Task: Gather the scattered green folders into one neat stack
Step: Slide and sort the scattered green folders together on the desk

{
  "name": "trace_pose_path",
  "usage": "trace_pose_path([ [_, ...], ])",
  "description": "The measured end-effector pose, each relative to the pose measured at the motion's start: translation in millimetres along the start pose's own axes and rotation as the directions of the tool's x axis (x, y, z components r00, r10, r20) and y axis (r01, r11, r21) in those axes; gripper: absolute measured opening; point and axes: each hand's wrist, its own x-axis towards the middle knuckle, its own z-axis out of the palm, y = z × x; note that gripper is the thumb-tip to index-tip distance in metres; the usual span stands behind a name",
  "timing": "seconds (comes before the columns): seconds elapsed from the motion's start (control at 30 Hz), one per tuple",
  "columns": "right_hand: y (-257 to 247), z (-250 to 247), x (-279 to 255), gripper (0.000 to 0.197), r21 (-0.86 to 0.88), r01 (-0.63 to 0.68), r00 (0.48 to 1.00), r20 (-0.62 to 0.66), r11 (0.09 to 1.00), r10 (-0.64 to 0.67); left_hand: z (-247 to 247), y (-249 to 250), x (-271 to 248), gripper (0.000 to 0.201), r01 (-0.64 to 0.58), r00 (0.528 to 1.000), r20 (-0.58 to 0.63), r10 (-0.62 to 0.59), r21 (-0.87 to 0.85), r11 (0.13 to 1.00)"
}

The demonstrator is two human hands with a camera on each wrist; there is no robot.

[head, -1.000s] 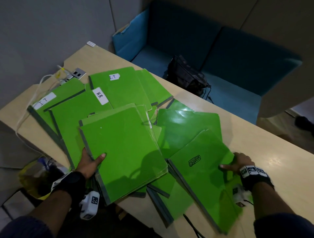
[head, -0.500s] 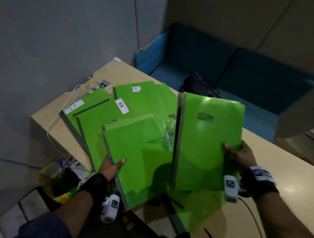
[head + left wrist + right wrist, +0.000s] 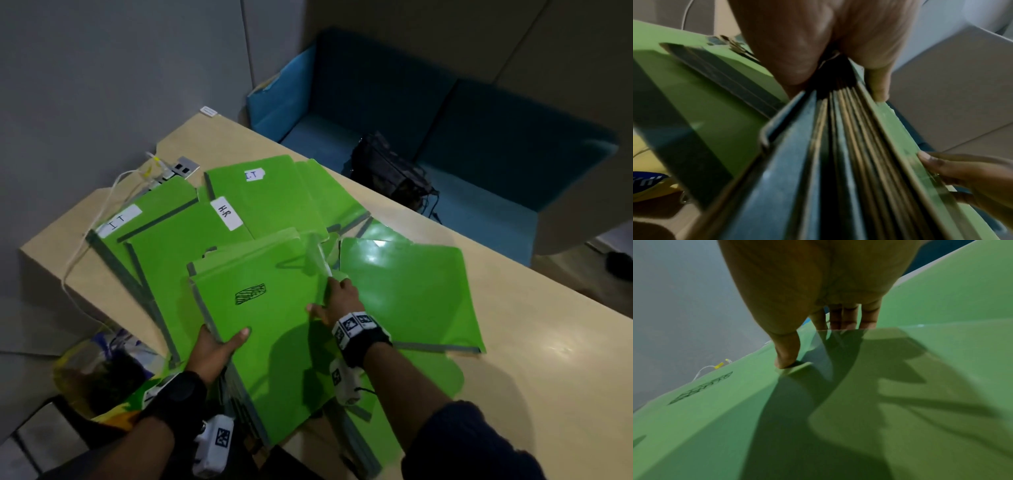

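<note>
Green folders (image 3: 260, 329) sit clamped at the table's (image 3: 548, 359) near edge by the left hand (image 3: 215, 346), thumb on top, while the right hand (image 3: 337, 301) pinches the top folder's far edge to square it.

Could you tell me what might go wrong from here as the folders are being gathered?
1. The gathered stack of green plastic folders overhangs the near edge of the beige wooden table, held only by the left hand at one corner; a weak grip may let it slide off.
2. The right hand holds just the top folder's edge, so it could skew.
</note>
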Motion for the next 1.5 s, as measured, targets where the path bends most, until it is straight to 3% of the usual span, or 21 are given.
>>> trace_pose_path([
  [0.1, 8.4, 3.9, -1.2, 0.076, -0.06, 0.05, 0.999, 0.009, 0.997, -0.049, -4.3, -1.2, 2.2, 0.071, 0.015, 1.0, -0.016, -0.014, 0.038, 0.999],
  [0.2, 41.2, -22.7, 4.5, 0.058, -0.132, 0.075, 0.995, -0.049, 0.988, -0.082, -7.3, -4.9, 4.5, 0.085, 0.025, 0.999, 0.037, -0.026, 0.032, 0.999],
  [0.27, 76.8, -45.8, 7.8, 0.06, -0.234, -0.026, 0.993, -0.117, 0.972, -0.001, -7.7, -7.6, 6.1, 0.081, 0.039, 0.998, 0.043, -0.04, 0.02, 0.999],
  [0.33, 114.9, -61.9, 3.6, 0.071, -0.296, -0.113, 0.992, -0.079, 0.949, 0.093, -5.8, -8.3, 5.0, 0.075, 0.041, 0.998, 0.048, -0.041, -0.004, 0.999],
  [0.43, 145.8, -69.1, -9.9, 0.078, -0.399, -0.147, 0.989, -0.046, 0.905, 0.141, -4.3, -5.8, 2.0, 0.083, 0.053, 0.997, 0.058, -0.052, -0.021, 0.998],
  [0.57, 156.5, -83.8, -14.9, 0.058, -0.435, -0.23, 0.972, -0.148, 0.87, 0.183, -3.6, -2.6, -0.8, 0.085, 0.068, 0.996, 0.067, -0.065, -0.038, 0.997],
  [0.63, 170.3, -97.6, -7.3, 0.059, -0.392, -0.292, 0.952, -0.206, 0.873, 0.226, -3.1, 0.2, -2.9, 0.081, 0.074, 0.995, 0.073, -0.071, -0.035, 0.997],
  [0.77, 193.9, -113.0, -1.0, 0.107, -0.212, -0.406, 0.905, -0.226, 0.889, 0.359, -3.6, 3.5, -4.5, 0.075, 0.071, 0.994, 0.083, -0.067, -0.045, 0.996],
  [0.83, 198.1, -118.3, -7.5, 0.109, -0.267, -0.406, 0.912, -0.184, 0.874, 0.367, -5.5, 1.2, -3.1, 0.076, 0.063, 0.996, 0.072, -0.06, -0.037, 0.997],
  [0.9, 208.4, -122.8, -12.6, 0.11, -0.276, -0.411, 0.911, -0.092, 0.869, 0.402, -6.1, -6.6, 2.5, 0.093, 0.058, 0.996, 0.062, -0.056, -0.019, 0.998],
  [0.97, 223.5, -127.9, -21.6, 0.117, -0.139, -0.44, 0.897, -0.012, 0.887, 0.443, -7.0, -9.6, 4.1, 0.1, 0.024, 0.997, 0.068, -0.022, -0.024, 0.999],
  [1.03, 237.4, -137.6, -35.5, 0.09, 0.079, -0.471, 0.88, -0.022, 0.879, 0.474, -8.1, -5.5, 4.2, 0.083, 0.018, 0.998, 0.068, -0.016, -0.029, 0.999],
  [1.1, 255.1, -150.6, -46.4, 0.065, 0.265, -0.491, 0.838, -0.117, 0.83, 0.534, -9.1, 4.3, 2.3, 0.076, -0.01, 0.997, 0.072, 0.012, -0.029, 1.0],
  [1.2, 262.9, -165.6, -54.0, 0.073, 0.524, -0.471, 0.727, -0.225, 0.71, 0.648, -12.3, 9.4, 10.1, 0.069, -0.035, 0.997, 0.07, 0.038, -0.037, 0.999],
  [1.27, 248.8, -160.4, -51.7, 0.079, 0.604, -0.464, 0.686, -0.217, 0.648, 0.694, -10.7, 15.5, 13.0, 0.061, -0.015, 0.996, 0.085, 0.018, -0.042, 0.999],
  [1.37, 215.1, -131.7, -40.9, 0.071, 0.642, -0.459, 0.706, -0.155, 0.614, 0.691, -5.3, 21.0, 12.2, 0.043, 0.014, 0.995, 0.103, -0.009, -0.05, 0.999],
  [1.5, 181.8, -99.6, -20.1, 0.058, 0.553, -0.507, 0.743, -0.109, 0.661, 0.661, -5.6, 20.7, 13.5, 0.047, 0.024, 0.994, 0.106, -0.018, -0.051, 0.998],
])
